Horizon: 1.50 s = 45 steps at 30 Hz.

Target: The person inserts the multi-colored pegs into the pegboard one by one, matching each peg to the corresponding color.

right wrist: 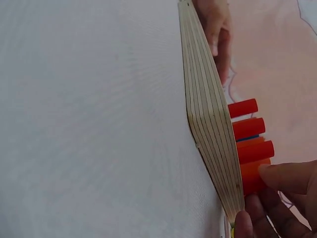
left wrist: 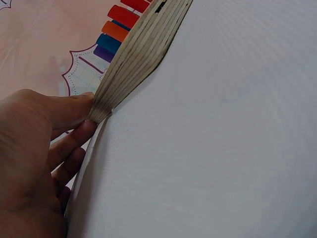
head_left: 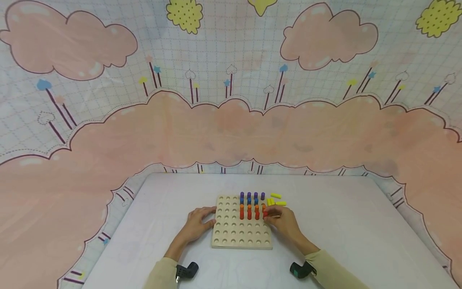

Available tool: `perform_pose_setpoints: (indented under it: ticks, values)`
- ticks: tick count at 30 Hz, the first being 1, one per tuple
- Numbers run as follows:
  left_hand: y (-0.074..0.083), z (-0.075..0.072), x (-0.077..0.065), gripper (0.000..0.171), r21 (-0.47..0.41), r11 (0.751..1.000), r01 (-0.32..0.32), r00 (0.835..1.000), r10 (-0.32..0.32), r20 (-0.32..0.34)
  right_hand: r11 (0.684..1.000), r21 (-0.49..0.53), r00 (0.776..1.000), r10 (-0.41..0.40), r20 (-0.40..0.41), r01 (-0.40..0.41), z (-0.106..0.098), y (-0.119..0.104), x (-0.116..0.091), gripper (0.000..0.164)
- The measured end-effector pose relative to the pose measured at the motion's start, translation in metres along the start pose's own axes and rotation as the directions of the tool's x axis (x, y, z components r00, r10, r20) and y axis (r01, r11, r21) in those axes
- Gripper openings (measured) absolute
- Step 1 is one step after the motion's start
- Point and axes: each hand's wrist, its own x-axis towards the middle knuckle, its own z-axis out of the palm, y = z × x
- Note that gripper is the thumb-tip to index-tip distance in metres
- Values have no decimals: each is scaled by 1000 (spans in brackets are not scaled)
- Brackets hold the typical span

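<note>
A pale wooden pegboard (head_left: 225,236) with rows of round holes lies on the white table. Purple pegs (head_left: 249,195), blue pegs (head_left: 249,201), orange pegs (head_left: 249,208) and red pegs (head_left: 249,215) stand upright in rows on its far right part. My right hand (head_left: 283,222) pinches a red peg (right wrist: 253,177) at the right end of the red row, its thumb against the side. Whether that peg is fully seated is hidden by the fingers. My left hand (head_left: 196,222) touches the board's left edge, thumb and fingertips resting against its side (left wrist: 106,101).
Several yellow pegs (head_left: 280,203) lie loose on the table (head_left: 325,224) just beyond my right hand. A cartoon-printed backdrop (head_left: 252,132) rises behind the table. Dark wrist devices (head_left: 302,270) are worn at both sleeves.
</note>
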Motion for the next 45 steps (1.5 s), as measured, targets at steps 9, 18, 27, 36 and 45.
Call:
perform_pose_setpoints:
  ticks: [9, 18, 27, 36, 45]
  values:
    - [1, 0, 0, 44, -1, 1000, 15, 1000, -15, 9, 1000, -16, 1000, 16, 13, -16, -6, -11, -3, 20]
    - [1, -1, 1, 45, -5, 999, 32, 999, -32, 11, 998, -69, 999, -12, -36, 9, -32, -29, 7, 19]
    - [0, -3, 3, 44, -9, 999, 34, 999, -34, 21, 992, -120, 998, -43, -40, 38, -57, -35, 23, 21]
    - [0, -3, 6, 44, -11, 999, 35, 999, -34, 20, 975, -193, 993, -117, -34, 108, -73, -28, 43, 26]
    - [1, -2, 8, 44, -19, 999, 46, 999, -46, 17, 978, -196, 997, -82, -13, 78, -81, -11, 65, 29]
